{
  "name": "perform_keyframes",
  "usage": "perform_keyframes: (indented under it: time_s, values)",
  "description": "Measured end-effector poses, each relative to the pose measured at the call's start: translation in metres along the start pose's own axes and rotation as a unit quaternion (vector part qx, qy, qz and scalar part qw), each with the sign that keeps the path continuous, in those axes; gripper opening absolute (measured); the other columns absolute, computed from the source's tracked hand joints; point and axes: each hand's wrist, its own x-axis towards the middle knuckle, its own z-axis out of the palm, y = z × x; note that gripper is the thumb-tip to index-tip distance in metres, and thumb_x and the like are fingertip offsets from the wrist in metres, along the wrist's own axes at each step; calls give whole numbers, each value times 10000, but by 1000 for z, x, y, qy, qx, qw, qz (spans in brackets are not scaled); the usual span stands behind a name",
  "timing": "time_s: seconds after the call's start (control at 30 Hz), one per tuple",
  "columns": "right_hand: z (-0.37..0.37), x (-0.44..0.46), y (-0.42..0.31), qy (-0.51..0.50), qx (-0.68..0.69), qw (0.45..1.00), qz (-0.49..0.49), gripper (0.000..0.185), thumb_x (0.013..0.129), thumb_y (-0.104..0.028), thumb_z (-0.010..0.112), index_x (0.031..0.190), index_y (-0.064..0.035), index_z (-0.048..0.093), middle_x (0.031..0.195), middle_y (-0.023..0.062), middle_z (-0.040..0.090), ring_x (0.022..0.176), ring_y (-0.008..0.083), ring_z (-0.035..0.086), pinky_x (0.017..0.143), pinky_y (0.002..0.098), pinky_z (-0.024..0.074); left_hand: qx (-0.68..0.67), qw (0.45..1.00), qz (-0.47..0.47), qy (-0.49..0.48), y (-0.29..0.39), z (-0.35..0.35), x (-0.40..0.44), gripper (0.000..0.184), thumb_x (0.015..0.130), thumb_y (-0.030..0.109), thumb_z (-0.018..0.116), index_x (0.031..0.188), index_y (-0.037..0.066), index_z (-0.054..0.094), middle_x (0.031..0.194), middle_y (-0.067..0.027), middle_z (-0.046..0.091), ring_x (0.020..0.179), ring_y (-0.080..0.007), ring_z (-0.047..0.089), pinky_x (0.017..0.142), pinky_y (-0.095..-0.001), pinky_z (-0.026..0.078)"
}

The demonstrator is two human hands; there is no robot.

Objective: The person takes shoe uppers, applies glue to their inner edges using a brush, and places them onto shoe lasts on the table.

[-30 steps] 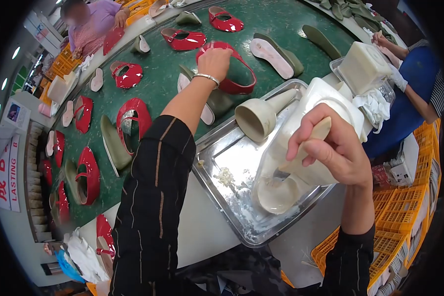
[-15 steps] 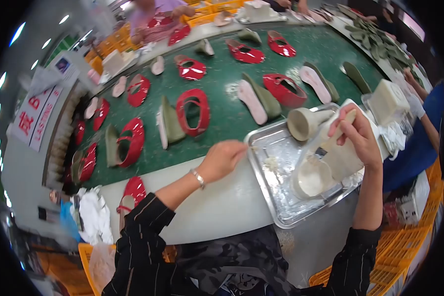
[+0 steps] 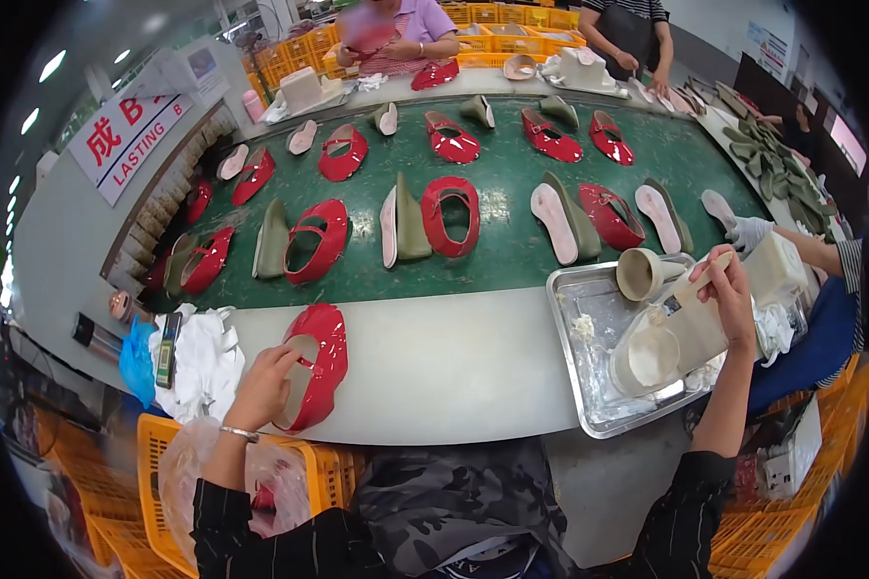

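Note:
At the left of the white table edge (image 3: 434, 372), my left hand (image 3: 265, 388) has its fingers closed on the near side of a red shoe upper (image 3: 328, 359), by its pale lining. Over the metal tray (image 3: 589, 420) at the right, my right hand (image 3: 727, 292) grips a wooden-handled brush (image 3: 697, 280). The brush's bristle end points down-left, above a round cup of white paste (image 3: 647, 359). A beige funnel-shaped container (image 3: 639, 274) lies at the tray's back, and pale lumps stick to the tray's left part.
Red uppers (image 3: 451, 217) and green wedge soles (image 3: 411, 222) stand in rows on the green belt (image 3: 502, 275). White cloths (image 3: 203, 362) and a phone (image 3: 168, 352) lie left. An orange crate (image 3: 330, 473) is below. A gloved co-worker's hand (image 3: 748, 232) holds an insole at right; two people stand across.
My left hand has left the belt and moved to the red upper at the table's left. The view has swung left. My right hand still holds the brush above the tray.

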Motion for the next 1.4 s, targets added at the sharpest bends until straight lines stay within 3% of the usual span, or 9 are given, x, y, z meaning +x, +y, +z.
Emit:
perform_keyframes:
  time_s: [0.3, 0.4, 0.43, 0.53, 0.6, 0.73, 0.87, 1.07, 1.4]
  values:
    - [2, -3, -2, 32, 4, 999, -7, 152, 945, -249, 456, 961, -99, 441, 806, 34, 587, 578, 38, 469, 544, 158, 388, 87, 996, 17, 33, 24, 7, 16, 259, 745, -70, 505, 977, 23, 576, 902, -130, 571, 834, -267, 567, 743, -329, 457]
    - [4, -2, -1, 22, 5, 1000, -9, 149, 944, -244, 458, 963, -97, 445, 805, 35, 590, 581, 38, 472, 546, 157, 389, -325, 937, 59, 113, 40, 12, 23, 242, 823, -64, 436, 1014, 22, 558, 784, -92, 556, 702, -189, 567, 656, -251, 453]
    - [6, -4, -2, 25, -7, 999, -19, 137, 944, -234, 455, 969, -100, 443, 806, 36, 590, 586, 41, 477, 546, 157, 388, -325, 937, 60, 112, 49, 15, 25, 242, 823, -64, 436, 1014, 22, 558, 784, -92, 556, 702, -189, 567, 656, -251, 453]
    - [14, -17, -4, 44, -30, 998, -30, 119, 946, -216, 448, 975, -101, 443, 818, 40, 596, 593, 47, 489, 550, 159, 393, -593, 792, -4, 146, 70, 29, 39, 173, 914, 53, 426, 1064, -3, 494, 828, -84, 576, 645, -116, 548, 573, -238, 459]
    - [29, -39, -11, 68, -56, 995, -37, 112, 947, -179, 448, 974, -70, 454, 846, 48, 609, 611, 49, 498, 578, 166, 410, -718, 693, -39, 44, 91, 22, 47, 198, 938, 154, 445, 1092, 29, 450, 833, -90, 563, 568, -91, 497, 526, -231, 441]
    - [52, -90, -4, 134, -57, 988, -54, 114, 946, -107, 445, 1041, -44, 457, 919, 58, 611, 707, 65, 532, 633, 185, 429, -812, 566, -137, -40, 137, 35, 56, 371, 984, 382, 296, 1115, 82, 470, 807, -46, 517, 582, -105, 450, 536, -240, 432]
    - [70, -122, -2, 206, -132, 970, -4, 131, 926, -40, 460, 1028, 10, 525, 967, 80, 622, 809, 107, 581, 707, 226, 469, -794, 547, -215, -157, 170, 46, 59, 395, 982, 370, 308, 1108, 31, 467, 889, -56, 516, 532, -94, 404, 535, -256, 473]
    - [72, -125, 24, 126, -343, 924, -115, 111, 840, 37, 541, 947, 10, 556, 998, 112, 634, 883, 180, 628, 776, 262, 483, -766, 538, -220, -274, 204, 69, 74, 373, 987, 307, 320, 1045, -17, 496, 899, -78, 531, 486, -64, 308, 474, -251, 490]
    - [57, -127, 38, 186, -49, 980, -50, 167, 966, -141, 400, 1067, -22, 457, 931, 81, 612, 740, 87, 572, 665, 209, 477, -656, 554, -205, -470, 264, 84, 116, 326, 966, 256, 393, 1128, -13, 483, 979, -91, 563, 481, -34, 290, 478, -227, 513]
